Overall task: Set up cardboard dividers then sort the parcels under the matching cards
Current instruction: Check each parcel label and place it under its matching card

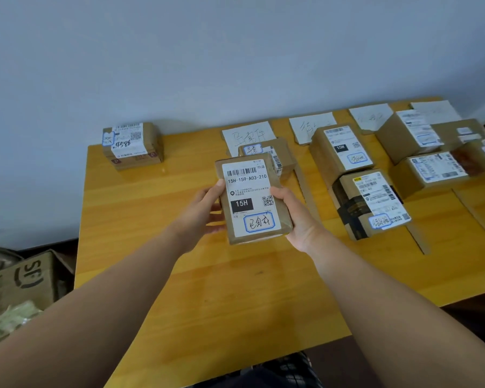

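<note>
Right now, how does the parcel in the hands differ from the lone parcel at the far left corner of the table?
The held parcel is gripped on both sides by the left hand and right hand, above the table; the corner parcel lies there untouched, away from the cards.
The held parcel looks flat and slim; the corner parcel looks thicker.
The held parcel's label shows printed 15H; the corner parcel's bears large handwritten digits.
Both are brown cardboard with white labels.

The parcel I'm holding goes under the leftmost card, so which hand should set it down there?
Probably the right hand. Both hands grip the parcel, but the leftmost card lies ahead and slightly right, nearer that side; the left hand would reach across.
</note>
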Motion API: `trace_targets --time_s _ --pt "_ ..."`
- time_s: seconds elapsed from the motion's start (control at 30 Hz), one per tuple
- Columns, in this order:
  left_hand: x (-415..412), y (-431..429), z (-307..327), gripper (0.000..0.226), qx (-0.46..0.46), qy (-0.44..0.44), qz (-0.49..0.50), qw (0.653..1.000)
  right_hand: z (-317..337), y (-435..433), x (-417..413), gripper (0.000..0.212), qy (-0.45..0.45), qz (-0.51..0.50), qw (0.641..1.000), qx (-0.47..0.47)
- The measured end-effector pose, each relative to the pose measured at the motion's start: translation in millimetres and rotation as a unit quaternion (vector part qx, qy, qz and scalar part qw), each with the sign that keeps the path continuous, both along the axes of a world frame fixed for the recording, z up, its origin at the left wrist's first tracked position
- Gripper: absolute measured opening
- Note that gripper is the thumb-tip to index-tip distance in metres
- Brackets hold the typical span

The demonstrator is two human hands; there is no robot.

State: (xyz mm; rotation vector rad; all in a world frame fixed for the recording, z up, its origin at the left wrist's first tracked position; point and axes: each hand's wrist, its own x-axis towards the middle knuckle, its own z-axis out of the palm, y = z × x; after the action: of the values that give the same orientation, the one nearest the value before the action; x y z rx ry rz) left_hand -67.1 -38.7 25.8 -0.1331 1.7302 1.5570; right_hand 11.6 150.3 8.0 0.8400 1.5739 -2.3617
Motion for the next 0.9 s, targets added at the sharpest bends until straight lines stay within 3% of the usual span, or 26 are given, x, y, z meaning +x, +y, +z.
trace_targets --time_s 0.17,0.3,0.43,0.6,0.73,0.9 --pt "7 31 27 0.051 -0.019 0.041 0.03 0.999 20 20 10 0.063 -0.003 -0.003 1.0 0.031" --pt "20 59 44 0.043 -0.023 0.06 0.044 0.997 34 45 26 0.036 -0.002 -0.013 0.999 0.052" --pt "44 97 54 0.041 -0.034 0.062 0.049 0.996 45 84 51 0.04 -0.003 -0.008 0.998 0.067" --pt "93 167 54 0.045 -0.032 0.062 0.052 0.996 50 155 93 0.029 -0.02 -0.006 0.997 0.068" --pt "136 233 54 0.051 -0.028 0.067 0.053 0.996 55 221 128 0.041 -0.029 -0.01 0.995 0.093" --pt "172 296 51 0.048 -0.042 0.076 0.056 0.995 60 296 168 0.035 -0.045 -0.047 0.992 0.109"
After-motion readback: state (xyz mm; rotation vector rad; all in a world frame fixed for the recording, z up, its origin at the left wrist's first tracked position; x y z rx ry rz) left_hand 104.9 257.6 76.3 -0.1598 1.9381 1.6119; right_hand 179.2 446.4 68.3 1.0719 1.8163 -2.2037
